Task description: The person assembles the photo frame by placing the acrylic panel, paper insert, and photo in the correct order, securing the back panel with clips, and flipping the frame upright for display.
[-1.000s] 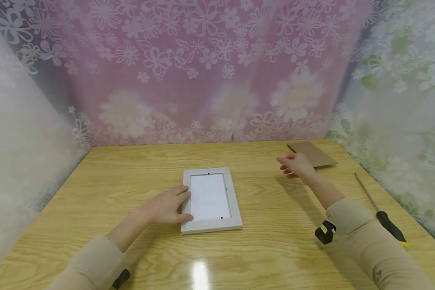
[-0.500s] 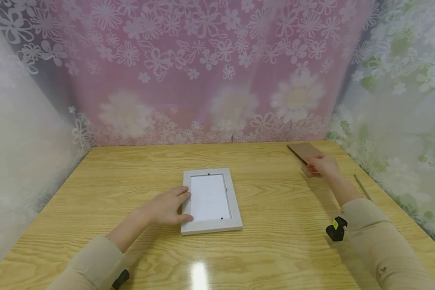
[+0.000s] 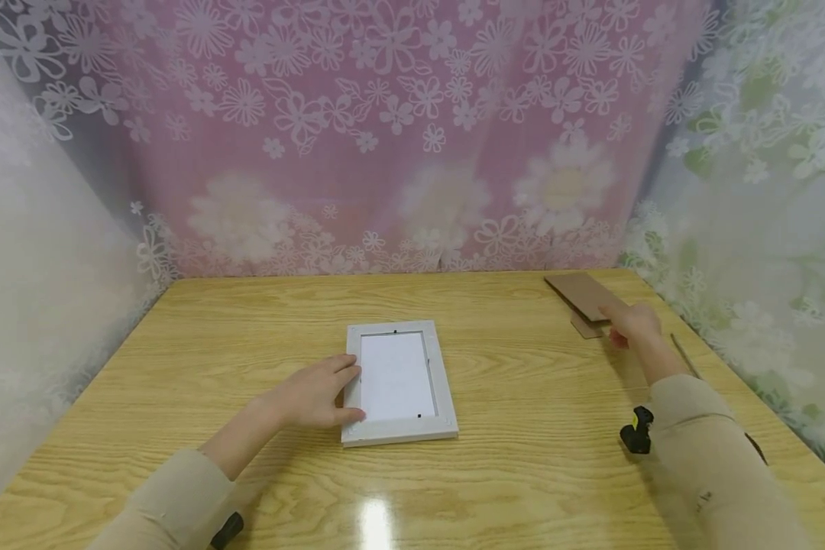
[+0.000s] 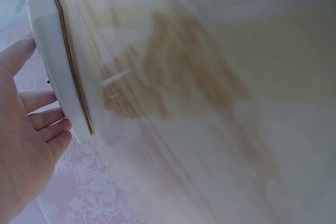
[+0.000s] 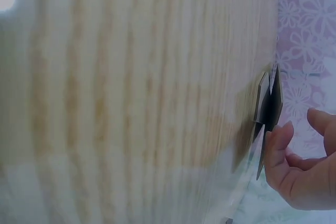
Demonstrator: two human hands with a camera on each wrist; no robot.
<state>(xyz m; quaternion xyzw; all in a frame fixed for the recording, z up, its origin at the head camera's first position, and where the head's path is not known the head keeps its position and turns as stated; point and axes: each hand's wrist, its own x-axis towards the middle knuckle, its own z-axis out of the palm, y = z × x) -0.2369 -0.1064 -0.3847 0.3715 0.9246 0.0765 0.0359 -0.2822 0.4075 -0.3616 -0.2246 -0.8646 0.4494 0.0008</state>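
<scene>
A white picture frame lies back side up on the table, with a white sheet in its opening and small dark tabs round the inner edge. My left hand rests along its left side, fingers spread and thumb near the lower corner; the left wrist view shows the fingertips against the frame's side. Far right, a brown backing board sits tilted over a smaller brown flap. At the board's near right corner is my right hand. In the right wrist view, thumb and forefinger stand apart beside the board.
A screwdriver lies at the table's right edge, its handle mostly hidden under my right sleeve. Black wrist cameras hang at both cuffs. Floral curtains enclose the wooden table at the back and sides.
My right hand has moved right, from left of the brown board to its near right corner, and the flap beneath has come into view. The left hand and frame have stayed put.
</scene>
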